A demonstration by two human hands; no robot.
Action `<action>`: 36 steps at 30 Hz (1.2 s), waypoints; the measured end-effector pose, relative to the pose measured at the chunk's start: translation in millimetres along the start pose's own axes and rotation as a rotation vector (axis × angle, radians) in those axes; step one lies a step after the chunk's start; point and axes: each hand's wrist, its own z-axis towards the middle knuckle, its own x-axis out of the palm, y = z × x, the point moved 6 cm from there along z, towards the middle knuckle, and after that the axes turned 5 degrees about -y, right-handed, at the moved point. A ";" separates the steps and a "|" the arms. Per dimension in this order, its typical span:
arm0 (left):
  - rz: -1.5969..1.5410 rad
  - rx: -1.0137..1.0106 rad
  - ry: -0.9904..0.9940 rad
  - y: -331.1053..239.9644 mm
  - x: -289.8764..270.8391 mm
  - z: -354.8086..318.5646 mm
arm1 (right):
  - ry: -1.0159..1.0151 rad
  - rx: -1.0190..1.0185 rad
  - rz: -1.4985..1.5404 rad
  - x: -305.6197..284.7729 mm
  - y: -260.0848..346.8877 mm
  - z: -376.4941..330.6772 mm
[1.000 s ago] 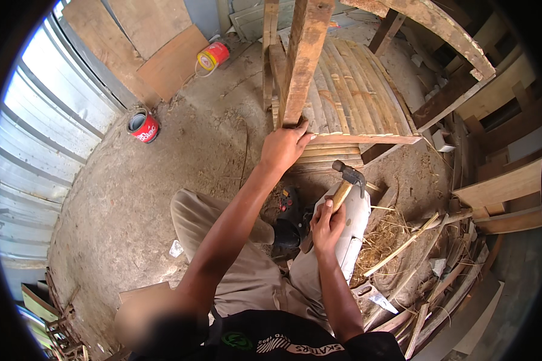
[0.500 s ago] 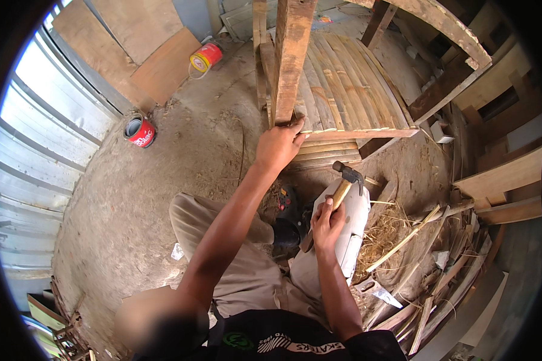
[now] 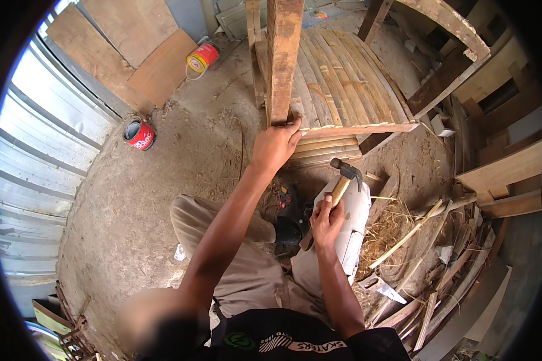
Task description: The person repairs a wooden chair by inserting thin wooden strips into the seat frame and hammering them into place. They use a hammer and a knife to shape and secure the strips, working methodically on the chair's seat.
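Note:
In my right hand (image 3: 327,225) is a claw hammer (image 3: 341,188), gripped by its wooden handle with the dark metal head pointing up and away, over my right thigh. My left hand (image 3: 274,147) reaches ahead to the near left corner of a slatted wooden frame (image 3: 337,81). Its fingers curl over the edge there, beside the foot of an upright wooden post (image 3: 283,66). Whether something small is pinched between those fingertips is hidden. A wooden rail (image 3: 367,130) runs along the near edge of the slats, to the right of that hand.
Two red cans (image 3: 140,135) (image 3: 202,58) stand or lie on the dirt floor at left. Wood panels (image 3: 111,36) lean against the back left wall. At right are a handsaw (image 3: 382,288), fibrous shavings (image 3: 386,231), wood strips (image 3: 424,322) and a curved timber piece (image 3: 451,21).
The view has shifted slightly. My left hand keeps its place at the frame's corner, and the hammer stays in my right hand over the thigh with barely any movement.

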 end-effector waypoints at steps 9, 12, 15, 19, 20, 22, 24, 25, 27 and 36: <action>-0.080 -0.103 0.063 3.6 -4.9 2.6 | 0.068 -0.046 -0.044 6.8 17.1 1.4; -0.087 -0.111 0.059 2.7 -5.1 3.1 | 0.089 -0.115 -0.105 10.5 29.4 7.2; -0.101 -0.128 0.057 2.7 -4.6 3.5 | 0.099 -0.130 -0.128 14.8 35.6 13.9; -0.154 -0.143 0.062 4.2 -4.3 4.1 | 0.098 -0.134 -0.147 22.3 40.2 18.5; -0.154 -0.136 0.057 4.4 -4.6 4.3 | 0.100 -0.148 -0.154 24.4 43.4 19.5; -0.164 -0.128 0.054 5.4 -4.3 4.4 | 0.120 -0.159 -0.197 29.9 51.6 22.8; -0.179 -0.128 0.067 7.1 -2.4 4.2 | 0.158 -0.159 -0.264 34.2 65.2 31.1; -0.185 -0.122 0.060 7.7 -2.2 4.1 | 0.188 -0.197 -0.330 37.6 75.0 34.8; -0.190 -0.124 0.069 9.9 -1.0 4.0 | 0.249 -0.268 -0.474 46.9 94.9 45.2; -0.357 -0.170 0.097 10.9 -3.5 8.1 | 0.498 -0.552 -0.882 91.8 163.5 65.2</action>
